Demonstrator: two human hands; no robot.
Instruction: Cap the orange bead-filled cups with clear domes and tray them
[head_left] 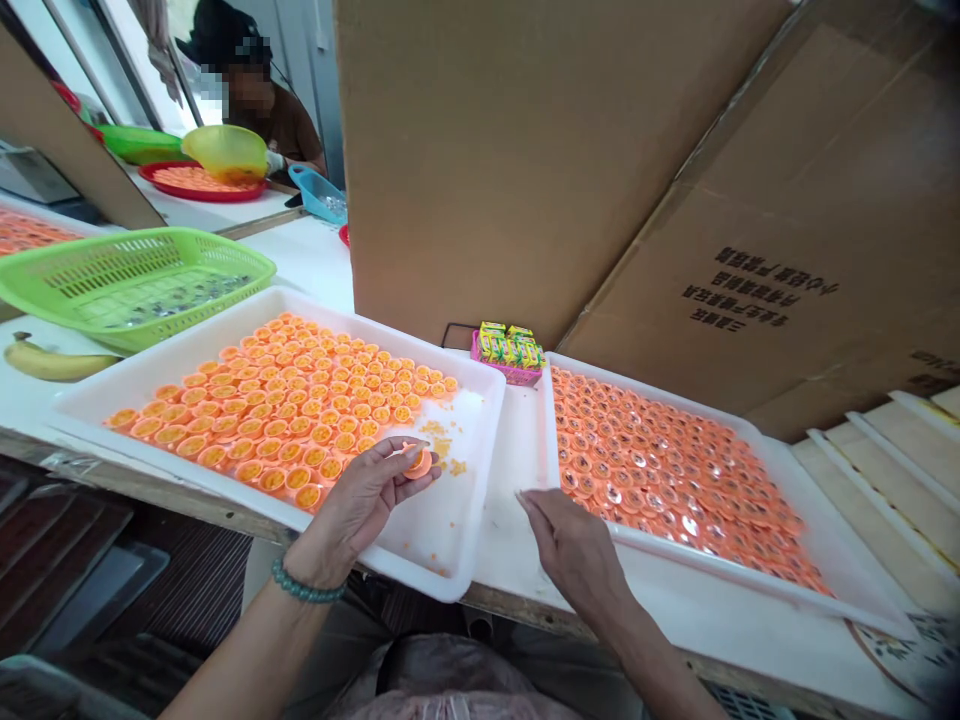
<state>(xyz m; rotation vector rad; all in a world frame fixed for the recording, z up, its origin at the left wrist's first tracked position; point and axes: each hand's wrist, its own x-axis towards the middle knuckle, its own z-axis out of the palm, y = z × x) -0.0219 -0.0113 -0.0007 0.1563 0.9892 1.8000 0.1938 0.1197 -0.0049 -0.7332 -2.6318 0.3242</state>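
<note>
Between the thumb and fingers of my left hand (382,485) is a small round orange cup (418,460), held above the right part of the left white tray (480,450). Rows of similar orange cups (292,400) with yellow-orange bits inside fill most of that tray. My right hand (574,540) is pinched closed over the white table between the two trays. Something tiny may sit at its fingertips, too small to name. Beside it, the right white tray (757,440) holds many orange round pieces (660,470) with shiny, dark-marked centres.
Loose yellow-orange bits (442,450) lie in the left tray. A pink basket (517,375) of small yellow-green packets stands between the trays. Cardboard (495,180) walls off the back. At left are a green basket (135,330) and a banana (60,360). Another person (277,120) sits beyond.
</note>
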